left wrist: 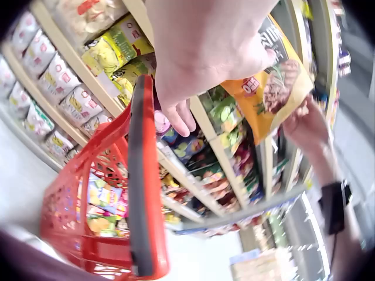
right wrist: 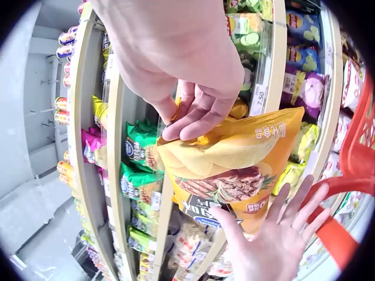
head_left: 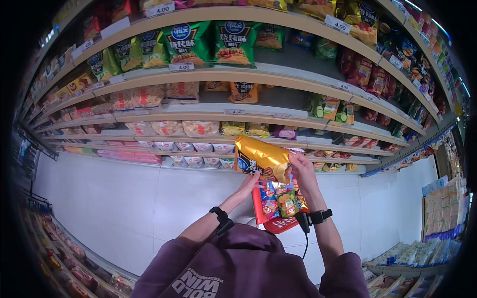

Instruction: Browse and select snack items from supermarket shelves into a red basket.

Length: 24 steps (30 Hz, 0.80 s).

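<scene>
A shiny golden bag of potato chips (head_left: 266,155), with a picture of grilled meat on its front, is held up before the shelves. My right hand (right wrist: 181,64) pinches one end of it between thumb and fingers. On the bag's other side, my left hand (right wrist: 272,246) has its fingers spread, with the thumb against the printed front. Below both hands is a red shopping basket (head_left: 257,206) with several colourful snack packs inside. Its red and black handle (left wrist: 143,175) stands upright close to the left hand in the left wrist view.
Long curved-looking shelves (head_left: 293,79) of bagged snacks span the front, with green chip bags (head_left: 236,43) and price tags along the edges. White floor tiles (head_left: 124,198) lie below. Stacked goods (head_left: 444,213) stand at the right, and more shelving (head_left: 69,253) is at lower left.
</scene>
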Each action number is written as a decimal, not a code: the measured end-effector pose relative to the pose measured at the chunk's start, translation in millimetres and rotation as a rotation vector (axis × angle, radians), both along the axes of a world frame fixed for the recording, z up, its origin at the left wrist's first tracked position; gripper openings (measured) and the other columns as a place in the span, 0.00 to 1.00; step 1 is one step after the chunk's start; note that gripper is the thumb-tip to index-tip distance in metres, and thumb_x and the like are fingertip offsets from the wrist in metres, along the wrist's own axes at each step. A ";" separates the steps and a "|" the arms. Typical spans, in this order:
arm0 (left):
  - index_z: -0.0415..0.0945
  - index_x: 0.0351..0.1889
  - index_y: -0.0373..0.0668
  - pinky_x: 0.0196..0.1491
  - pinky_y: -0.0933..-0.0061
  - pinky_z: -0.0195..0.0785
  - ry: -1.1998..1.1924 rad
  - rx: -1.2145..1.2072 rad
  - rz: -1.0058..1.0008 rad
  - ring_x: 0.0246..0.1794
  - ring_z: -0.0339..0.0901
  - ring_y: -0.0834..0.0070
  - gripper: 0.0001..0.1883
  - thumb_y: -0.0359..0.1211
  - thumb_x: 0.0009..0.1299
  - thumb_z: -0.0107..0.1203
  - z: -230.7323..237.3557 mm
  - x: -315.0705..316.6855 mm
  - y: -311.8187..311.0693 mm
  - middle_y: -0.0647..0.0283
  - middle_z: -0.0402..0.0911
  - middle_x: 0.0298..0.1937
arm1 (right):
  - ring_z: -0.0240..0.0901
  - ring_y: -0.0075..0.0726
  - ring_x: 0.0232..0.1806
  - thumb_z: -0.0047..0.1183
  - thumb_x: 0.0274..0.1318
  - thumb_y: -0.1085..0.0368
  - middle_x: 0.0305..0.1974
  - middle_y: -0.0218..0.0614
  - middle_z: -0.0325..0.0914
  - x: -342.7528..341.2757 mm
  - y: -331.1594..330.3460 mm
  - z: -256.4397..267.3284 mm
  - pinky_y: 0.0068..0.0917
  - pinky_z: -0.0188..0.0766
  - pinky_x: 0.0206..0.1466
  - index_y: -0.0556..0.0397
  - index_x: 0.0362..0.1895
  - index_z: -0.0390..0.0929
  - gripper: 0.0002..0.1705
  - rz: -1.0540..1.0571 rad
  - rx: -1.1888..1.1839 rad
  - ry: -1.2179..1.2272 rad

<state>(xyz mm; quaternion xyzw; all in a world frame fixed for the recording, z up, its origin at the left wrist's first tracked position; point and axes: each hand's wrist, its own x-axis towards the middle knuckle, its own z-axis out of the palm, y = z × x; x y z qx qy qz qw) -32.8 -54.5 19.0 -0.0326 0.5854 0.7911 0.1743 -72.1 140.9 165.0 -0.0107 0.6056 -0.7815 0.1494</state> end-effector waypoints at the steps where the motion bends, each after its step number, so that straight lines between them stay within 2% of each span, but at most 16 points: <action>1: 0.62 0.61 0.40 0.62 0.56 0.62 -0.072 0.192 0.034 0.57 0.72 0.69 0.33 0.58 0.72 0.46 10.2 1.5 -8.3 0.57 0.74 0.55 | 0.72 0.17 0.23 0.53 0.65 0.57 0.28 0.25 0.78 1.8 -8.1 2.7 0.16 0.68 0.30 0.50 0.37 0.76 0.10 0.019 -0.052 -0.008; 2: 0.62 0.63 0.43 0.64 0.59 0.61 -0.035 0.314 0.041 0.59 0.71 0.70 0.33 0.57 0.70 0.51 20.4 4.8 -20.9 0.61 0.73 0.59 | 0.73 0.17 0.24 0.53 0.65 0.58 0.29 0.25 0.78 3.4 -15.9 5.4 0.17 0.68 0.30 0.50 0.37 0.76 0.10 0.038 -0.105 -0.016; 5: 0.62 0.64 0.44 0.64 0.61 0.61 0.069 0.521 0.134 0.60 0.70 0.72 0.33 0.54 0.69 0.54 36.7 2.5 -56.5 0.64 0.73 0.60 | 0.73 0.18 0.25 0.53 0.65 0.59 0.33 0.26 0.79 8.2 -38.4 8.0 0.17 0.69 0.30 0.49 0.38 0.76 0.08 0.070 -0.216 -0.053; 6: 0.62 0.64 0.45 0.64 0.61 0.60 0.090 0.584 0.143 0.60 0.70 0.73 0.31 0.48 0.67 0.59 42.3 1.6 -72.0 0.66 0.74 0.59 | 0.73 0.18 0.24 0.52 0.66 0.59 0.33 0.26 0.79 10.8 -48.7 9.1 0.17 0.69 0.31 0.49 0.39 0.76 0.08 0.067 -0.247 -0.076; 9: 0.58 0.68 0.46 0.71 0.61 0.52 0.210 0.542 0.258 0.67 0.64 0.71 0.39 0.47 0.63 0.65 83.4 7.2 -107.4 0.65 0.69 0.64 | 0.74 0.18 0.27 0.51 0.66 0.59 0.35 0.26 0.79 15.6 -78.1 7.8 0.18 0.70 0.31 0.49 0.42 0.76 0.09 0.081 -0.293 -0.071; 11: 0.60 0.65 0.45 0.68 0.63 0.57 0.256 0.547 0.329 0.63 0.67 0.72 0.35 0.38 0.62 0.66 105.6 9.3 -129.3 0.65 0.71 0.61 | 0.74 0.18 0.30 0.50 0.67 0.58 0.36 0.26 0.79 20.5 -101.4 11.3 0.18 0.71 0.31 0.50 0.43 0.75 0.10 0.103 -0.298 -0.039; 12: 0.62 0.63 0.44 0.66 0.64 0.60 0.297 0.526 0.362 0.61 0.70 0.72 0.32 0.36 0.63 0.65 123.8 15.2 -137.5 0.65 0.73 0.59 | 0.75 0.20 0.36 0.48 0.68 0.56 0.40 0.29 0.79 23.5 -113.5 17.2 0.21 0.73 0.35 0.51 0.47 0.75 0.13 0.095 -0.280 -0.002; 14: 0.63 0.61 0.42 0.62 0.67 0.65 0.348 0.456 0.417 0.57 0.73 0.74 0.28 0.31 0.64 0.64 139.2 25.0 -157.0 0.64 0.74 0.56 | 0.75 0.22 0.40 0.47 0.69 0.55 0.43 0.32 0.79 28.8 -138.0 26.5 0.23 0.74 0.39 0.53 0.51 0.73 0.17 0.106 -0.332 0.031; 16: 0.63 0.61 0.42 0.61 0.68 0.65 0.366 0.330 0.459 0.56 0.73 0.74 0.28 0.30 0.65 0.63 152.9 35.3 -172.5 0.64 0.74 0.56 | 0.75 0.28 0.46 0.46 0.69 0.52 0.48 0.36 0.77 36.6 -160.1 32.7 0.26 0.74 0.47 0.57 0.56 0.70 0.22 0.146 -0.367 0.097; 18: 0.62 0.62 0.42 0.60 0.69 0.66 0.401 0.242 0.567 0.55 0.74 0.76 0.28 0.29 0.66 0.62 162.6 43.7 -184.7 0.64 0.74 0.55 | 0.75 0.28 0.47 0.48 0.68 0.57 0.47 0.36 0.77 45.1 -181.8 36.4 0.26 0.74 0.48 0.58 0.56 0.70 0.20 0.186 -0.361 0.220; 19: 0.62 0.62 0.42 0.59 0.70 0.67 0.381 0.298 0.614 0.55 0.74 0.76 0.28 0.30 0.66 0.62 166.2 49.5 -189.1 0.65 0.74 0.55 | 0.75 0.28 0.48 0.50 0.68 0.59 0.47 0.37 0.77 50.5 -191.0 37.3 0.25 0.74 0.48 0.59 0.56 0.69 0.20 0.205 -0.361 0.279; 21: 0.63 0.62 0.42 0.58 0.71 0.67 0.343 0.406 0.698 0.54 0.74 0.77 0.27 0.31 0.67 0.61 170.4 60.2 -199.4 0.65 0.74 0.54 | 0.74 0.28 0.47 0.52 0.66 0.63 0.45 0.36 0.76 61.4 -208.7 43.2 0.26 0.72 0.50 0.59 0.52 0.70 0.16 0.241 -0.188 0.376; 22: 0.62 0.62 0.43 0.60 0.67 0.67 0.370 0.356 0.716 0.57 0.73 0.75 0.27 0.41 0.69 0.59 164.6 62.8 -203.2 0.66 0.74 0.55 | 0.73 0.27 0.46 0.54 0.64 0.65 0.45 0.36 0.76 67.6 -216.5 44.1 0.26 0.72 0.51 0.59 0.50 0.70 0.15 0.253 -0.102 0.421; 24: 0.62 0.63 0.43 0.60 0.67 0.68 0.382 0.395 0.742 0.56 0.74 0.75 0.28 0.43 0.69 0.58 164.4 70.2 -205.2 0.66 0.74 0.55 | 0.74 0.25 0.43 0.54 0.62 0.70 0.42 0.35 0.77 76.4 -233.3 43.2 0.25 0.73 0.48 0.60 0.47 0.72 0.11 0.208 -0.113 0.406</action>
